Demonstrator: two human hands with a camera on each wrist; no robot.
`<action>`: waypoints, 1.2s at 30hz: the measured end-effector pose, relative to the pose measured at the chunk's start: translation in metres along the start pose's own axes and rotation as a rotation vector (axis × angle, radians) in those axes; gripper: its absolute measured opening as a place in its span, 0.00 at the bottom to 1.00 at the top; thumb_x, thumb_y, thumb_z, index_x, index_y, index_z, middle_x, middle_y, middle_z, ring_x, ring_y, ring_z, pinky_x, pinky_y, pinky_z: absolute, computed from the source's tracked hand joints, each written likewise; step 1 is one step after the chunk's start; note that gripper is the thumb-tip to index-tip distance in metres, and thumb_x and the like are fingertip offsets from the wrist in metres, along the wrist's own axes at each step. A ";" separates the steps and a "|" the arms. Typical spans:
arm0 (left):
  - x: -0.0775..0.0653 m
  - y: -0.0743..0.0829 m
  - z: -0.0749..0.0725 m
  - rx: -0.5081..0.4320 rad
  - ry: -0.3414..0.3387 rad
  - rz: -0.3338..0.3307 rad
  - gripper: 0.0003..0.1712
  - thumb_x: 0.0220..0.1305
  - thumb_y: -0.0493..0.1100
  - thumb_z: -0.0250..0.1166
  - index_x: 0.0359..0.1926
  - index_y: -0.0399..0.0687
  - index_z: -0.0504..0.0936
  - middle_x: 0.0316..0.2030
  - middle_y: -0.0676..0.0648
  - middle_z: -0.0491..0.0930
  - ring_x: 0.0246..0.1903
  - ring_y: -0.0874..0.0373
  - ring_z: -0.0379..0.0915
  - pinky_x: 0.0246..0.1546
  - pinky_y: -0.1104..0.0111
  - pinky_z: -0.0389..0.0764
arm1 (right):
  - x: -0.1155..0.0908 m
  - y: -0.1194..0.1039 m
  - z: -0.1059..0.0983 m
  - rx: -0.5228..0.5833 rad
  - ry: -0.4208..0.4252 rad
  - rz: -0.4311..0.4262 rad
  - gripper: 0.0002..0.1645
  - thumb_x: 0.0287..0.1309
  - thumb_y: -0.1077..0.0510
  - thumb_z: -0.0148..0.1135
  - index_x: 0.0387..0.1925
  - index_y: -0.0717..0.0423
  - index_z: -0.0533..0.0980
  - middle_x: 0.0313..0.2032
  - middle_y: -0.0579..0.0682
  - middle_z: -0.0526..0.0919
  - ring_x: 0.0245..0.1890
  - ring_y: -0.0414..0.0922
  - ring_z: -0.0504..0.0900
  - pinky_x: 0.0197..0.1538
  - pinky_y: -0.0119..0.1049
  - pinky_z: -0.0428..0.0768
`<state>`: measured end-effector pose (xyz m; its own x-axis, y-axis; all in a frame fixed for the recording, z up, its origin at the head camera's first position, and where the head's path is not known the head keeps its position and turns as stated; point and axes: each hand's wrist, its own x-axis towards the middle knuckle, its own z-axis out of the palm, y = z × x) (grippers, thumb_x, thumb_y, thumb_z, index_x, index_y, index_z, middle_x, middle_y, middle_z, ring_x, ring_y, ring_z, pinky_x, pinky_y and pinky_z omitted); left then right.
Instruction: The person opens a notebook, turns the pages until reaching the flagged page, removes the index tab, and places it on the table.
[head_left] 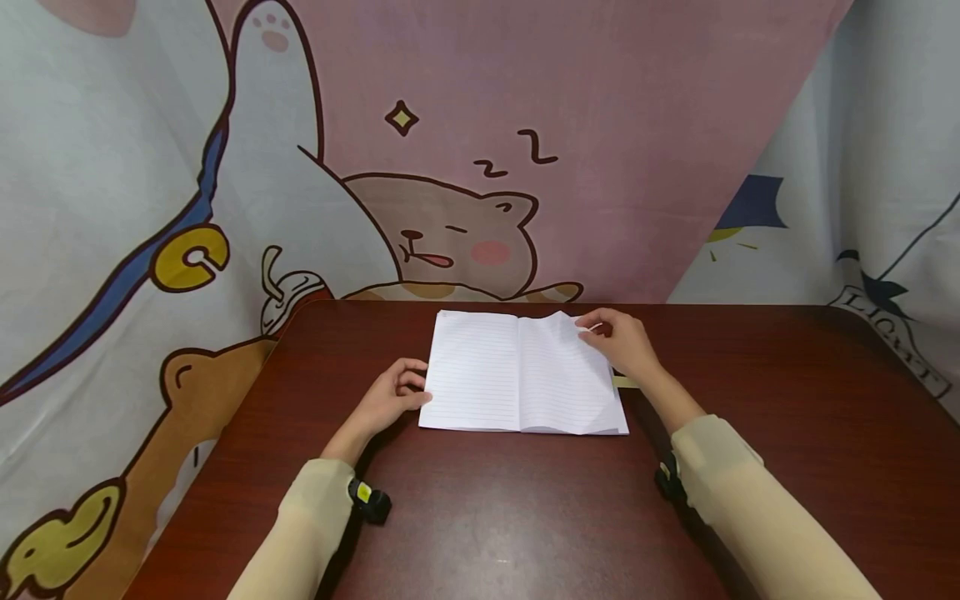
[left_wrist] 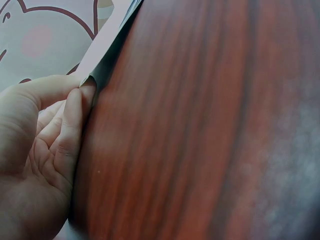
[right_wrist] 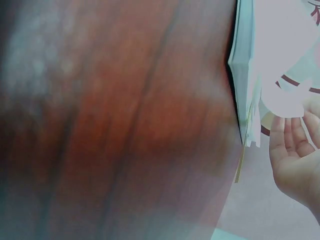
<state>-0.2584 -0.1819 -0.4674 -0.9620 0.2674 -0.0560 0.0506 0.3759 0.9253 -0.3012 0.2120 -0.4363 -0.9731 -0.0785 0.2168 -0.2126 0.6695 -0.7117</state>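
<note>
An open lined notebook (head_left: 480, 375) lies on the table, its blank ruled pages facing up. At its left edge, my left hand (head_left: 392, 393) pinches the book between thumb and fingers; the left wrist view shows the thumb (left_wrist: 55, 90) above the edge and a fingertip under it. My right hand (head_left: 622, 342) pinches the upper right corner of a right-hand page (head_left: 558, 358), which is lifted and bent there. From the right wrist, that hand (right_wrist: 297, 155) holds the raised paper (right_wrist: 282, 102) above the rest of the pages. A thin yellowish strip (head_left: 626, 382) sticks out at the book's right side.
The dark red wooden table (head_left: 495, 517) runs under both forearms. Behind it hangs a cloth (head_left: 615, 167) printed with cartoon animals, which also covers the left and right sides. Each wrist wears a small black camera, such as the left one (head_left: 372, 505).
</note>
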 end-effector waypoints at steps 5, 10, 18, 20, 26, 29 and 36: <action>0.000 -0.001 0.000 0.002 0.003 -0.001 0.28 0.63 0.33 0.67 0.62 0.35 0.69 0.47 0.32 0.80 0.33 0.59 0.73 0.36 0.75 0.77 | -0.001 -0.002 0.003 0.023 -0.042 -0.033 0.13 0.66 0.56 0.64 0.49 0.55 0.83 0.52 0.58 0.85 0.44 0.54 0.82 0.41 0.38 0.78; 0.000 -0.001 0.000 0.001 0.003 0.004 0.28 0.63 0.33 0.67 0.62 0.35 0.69 0.47 0.32 0.80 0.33 0.59 0.73 0.36 0.75 0.78 | -0.002 -0.005 0.004 0.079 -0.061 -0.067 0.17 0.65 0.59 0.64 0.54 0.59 0.79 0.52 0.60 0.84 0.51 0.57 0.83 0.52 0.50 0.81; 0.000 0.000 -0.001 0.003 -0.002 0.005 0.29 0.63 0.33 0.67 0.63 0.36 0.69 0.47 0.32 0.80 0.33 0.60 0.73 0.36 0.75 0.78 | -0.004 -0.009 0.006 0.098 -0.126 -0.077 0.19 0.64 0.59 0.64 0.55 0.60 0.79 0.54 0.61 0.83 0.54 0.59 0.82 0.55 0.54 0.80; -0.001 0.000 -0.001 0.007 -0.001 0.004 0.29 0.63 0.33 0.67 0.63 0.36 0.69 0.47 0.32 0.80 0.33 0.60 0.74 0.36 0.75 0.77 | -0.005 -0.011 0.008 0.119 -0.155 -0.090 0.18 0.65 0.58 0.64 0.55 0.60 0.80 0.54 0.60 0.84 0.55 0.58 0.82 0.56 0.52 0.81; -0.001 0.001 0.000 0.009 0.004 0.004 0.29 0.63 0.33 0.67 0.63 0.35 0.69 0.47 0.32 0.80 0.33 0.60 0.74 0.35 0.75 0.77 | -0.009 -0.015 0.011 0.156 -0.220 -0.104 0.21 0.64 0.53 0.66 0.55 0.58 0.80 0.57 0.59 0.82 0.56 0.57 0.82 0.58 0.50 0.80; -0.002 0.001 0.000 0.007 0.004 0.002 0.29 0.63 0.33 0.67 0.63 0.35 0.69 0.47 0.32 0.80 0.33 0.60 0.74 0.35 0.74 0.77 | -0.011 -0.017 0.013 0.146 -0.250 -0.102 0.22 0.63 0.52 0.67 0.56 0.58 0.80 0.59 0.59 0.80 0.59 0.58 0.80 0.61 0.53 0.77; -0.002 0.000 0.000 0.015 -0.001 0.010 0.28 0.63 0.33 0.67 0.63 0.36 0.69 0.47 0.32 0.80 0.33 0.59 0.75 0.36 0.74 0.77 | -0.012 -0.020 0.018 0.147 -0.292 -0.140 0.20 0.63 0.54 0.67 0.53 0.61 0.81 0.56 0.61 0.79 0.60 0.59 0.78 0.63 0.54 0.75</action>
<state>-0.2568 -0.1826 -0.4670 -0.9612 0.2718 -0.0471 0.0642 0.3865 0.9201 -0.2869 0.1861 -0.4372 -0.9134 -0.3845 0.1341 -0.3358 0.5252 -0.7819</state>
